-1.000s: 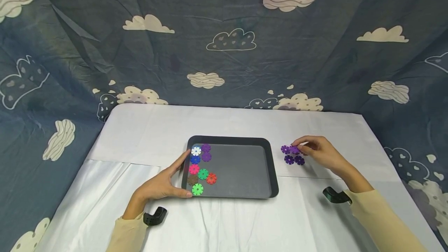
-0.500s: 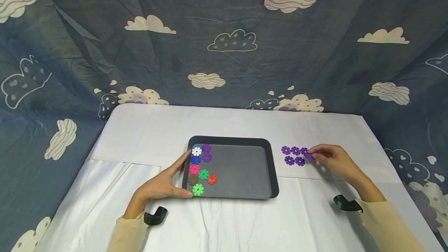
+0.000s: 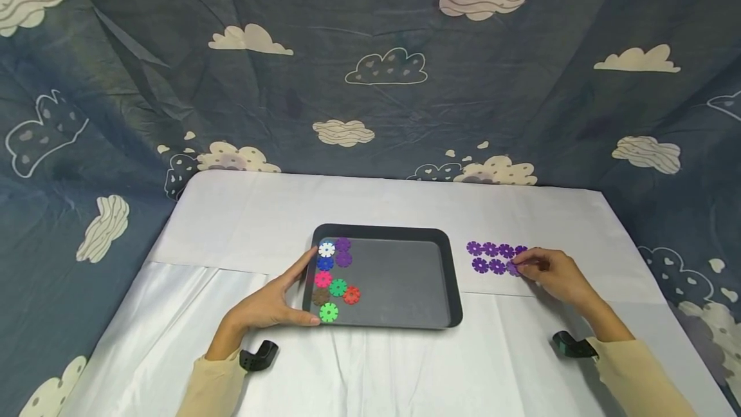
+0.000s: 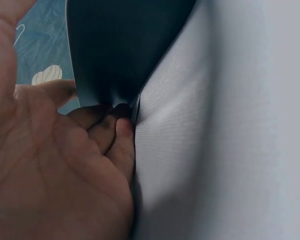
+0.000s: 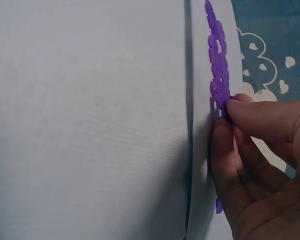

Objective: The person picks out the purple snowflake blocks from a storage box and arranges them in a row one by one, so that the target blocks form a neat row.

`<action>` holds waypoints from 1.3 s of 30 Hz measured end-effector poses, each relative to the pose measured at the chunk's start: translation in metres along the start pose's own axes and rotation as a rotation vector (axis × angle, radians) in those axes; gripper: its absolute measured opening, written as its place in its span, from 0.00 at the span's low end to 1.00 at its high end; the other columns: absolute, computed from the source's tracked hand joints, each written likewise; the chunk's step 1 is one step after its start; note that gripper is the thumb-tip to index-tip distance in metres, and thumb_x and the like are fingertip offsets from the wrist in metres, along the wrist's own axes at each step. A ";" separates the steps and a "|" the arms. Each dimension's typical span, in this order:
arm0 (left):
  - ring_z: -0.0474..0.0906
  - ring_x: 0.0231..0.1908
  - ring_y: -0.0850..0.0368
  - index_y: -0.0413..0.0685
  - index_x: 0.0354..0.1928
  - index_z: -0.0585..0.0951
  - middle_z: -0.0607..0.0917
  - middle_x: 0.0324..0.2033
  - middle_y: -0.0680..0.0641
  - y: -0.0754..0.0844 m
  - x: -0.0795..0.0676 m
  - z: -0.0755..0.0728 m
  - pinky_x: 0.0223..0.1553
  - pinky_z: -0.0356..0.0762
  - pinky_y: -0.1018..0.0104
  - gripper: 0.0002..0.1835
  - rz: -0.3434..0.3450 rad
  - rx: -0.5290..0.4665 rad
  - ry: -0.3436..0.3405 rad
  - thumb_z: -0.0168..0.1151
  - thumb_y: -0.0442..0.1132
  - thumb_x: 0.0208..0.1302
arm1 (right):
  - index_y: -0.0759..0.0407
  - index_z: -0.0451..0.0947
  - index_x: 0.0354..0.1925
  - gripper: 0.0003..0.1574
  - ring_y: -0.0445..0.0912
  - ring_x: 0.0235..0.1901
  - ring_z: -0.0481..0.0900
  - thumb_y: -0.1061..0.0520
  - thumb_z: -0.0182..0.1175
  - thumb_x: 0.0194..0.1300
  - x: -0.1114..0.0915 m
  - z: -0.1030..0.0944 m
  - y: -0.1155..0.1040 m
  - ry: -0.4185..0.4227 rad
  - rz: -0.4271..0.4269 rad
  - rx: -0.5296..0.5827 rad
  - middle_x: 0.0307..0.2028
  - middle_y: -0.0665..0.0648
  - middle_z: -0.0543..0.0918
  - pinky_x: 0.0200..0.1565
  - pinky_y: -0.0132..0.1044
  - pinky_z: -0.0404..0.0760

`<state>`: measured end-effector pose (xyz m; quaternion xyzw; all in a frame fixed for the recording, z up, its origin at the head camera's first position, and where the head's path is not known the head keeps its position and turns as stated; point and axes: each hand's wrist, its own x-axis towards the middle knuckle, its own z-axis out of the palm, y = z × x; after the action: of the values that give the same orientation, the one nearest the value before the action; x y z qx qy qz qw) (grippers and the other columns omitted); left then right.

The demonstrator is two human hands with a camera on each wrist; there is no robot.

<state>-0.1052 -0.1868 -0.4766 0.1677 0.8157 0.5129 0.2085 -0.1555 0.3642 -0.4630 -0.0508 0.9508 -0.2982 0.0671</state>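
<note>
My left hand (image 3: 263, 301) grips the left end of a dark grey baking tray (image 3: 399, 288), thumb at the near corner and index finger at the left rim. In the left wrist view its other fingers (image 4: 122, 145) curl against the tray's dark side. My right hand (image 3: 556, 275) pinches a purple flower-shaped disc (image 5: 225, 112) between thumb and fingertips, at the right end of two rows of similar purple discs (image 3: 491, 250) lying on the white cloth. Another bit of purple (image 5: 219, 205) shows beside the right fingers, mostly hidden by them.
Along the tray's left side lie several discs: white (image 3: 327, 249), blue (image 3: 325, 263), purple (image 3: 343, 259), pink (image 3: 323, 279), brown (image 3: 321, 296), green (image 3: 338, 287), red (image 3: 351, 295) and light green (image 3: 329, 312). A cloud-print curtain (image 3: 382, 114) hangs behind the white-covered table (image 3: 405, 365).
My right hand has moved right and slightly nearer along the purple discs. More purple discs now show at the right end of both rows. The left hand and tray have stayed put.
</note>
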 end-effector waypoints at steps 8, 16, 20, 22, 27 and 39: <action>0.35 0.79 0.39 0.67 0.81 0.41 0.42 0.80 0.46 0.000 0.000 0.000 0.73 0.41 0.29 0.68 0.004 -0.007 -0.006 0.82 0.49 0.47 | 0.61 0.85 0.45 0.11 0.51 0.39 0.82 0.63 0.66 0.64 -0.001 0.003 -0.001 0.050 -0.006 -0.061 0.46 0.66 0.86 0.34 0.30 0.78; 0.35 0.79 0.39 0.67 0.81 0.41 0.42 0.80 0.45 0.000 -0.001 0.001 0.73 0.41 0.29 0.68 0.003 -0.013 -0.006 0.82 0.49 0.47 | 0.62 0.85 0.46 0.11 0.51 0.38 0.81 0.63 0.67 0.63 -0.001 0.006 0.002 0.060 0.005 -0.078 0.45 0.66 0.86 0.37 0.37 0.78; 0.36 0.79 0.39 0.68 0.81 0.41 0.42 0.80 0.45 0.000 -0.001 0.000 0.73 0.41 0.29 0.68 0.001 -0.013 -0.007 0.82 0.49 0.47 | 0.61 0.85 0.46 0.11 0.52 0.39 0.81 0.62 0.67 0.64 -0.001 0.005 0.002 0.072 -0.002 -0.085 0.45 0.67 0.86 0.37 0.38 0.78; 0.36 0.79 0.39 0.69 0.81 0.42 0.42 0.80 0.45 0.001 -0.001 0.000 0.73 0.41 0.29 0.68 -0.002 -0.013 -0.005 0.82 0.49 0.47 | 0.62 0.85 0.47 0.12 0.53 0.40 0.81 0.61 0.67 0.65 -0.001 0.002 -0.001 0.081 0.004 -0.078 0.46 0.67 0.85 0.35 0.37 0.78; 0.36 0.78 0.38 0.69 0.81 0.42 0.42 0.80 0.44 0.000 0.000 0.000 0.73 0.40 0.29 0.68 -0.002 -0.012 -0.008 0.82 0.49 0.47 | 0.61 0.84 0.49 0.14 0.55 0.40 0.81 0.58 0.67 0.66 0.002 -0.010 -0.015 0.104 0.010 -0.055 0.47 0.67 0.85 0.30 0.33 0.77; 0.36 0.78 0.38 0.71 0.80 0.41 0.42 0.80 0.45 0.000 0.000 0.000 0.72 0.41 0.28 0.68 0.003 -0.002 -0.006 0.82 0.49 0.47 | 0.59 0.84 0.49 0.14 0.58 0.43 0.85 0.56 0.67 0.67 0.019 -0.019 -0.083 0.076 -0.143 -0.001 0.49 0.65 0.84 0.45 0.52 0.87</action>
<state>-0.1054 -0.1869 -0.4767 0.1704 0.8143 0.5135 0.2105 -0.1725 0.3046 -0.4020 -0.1074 0.9468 -0.3032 0.0095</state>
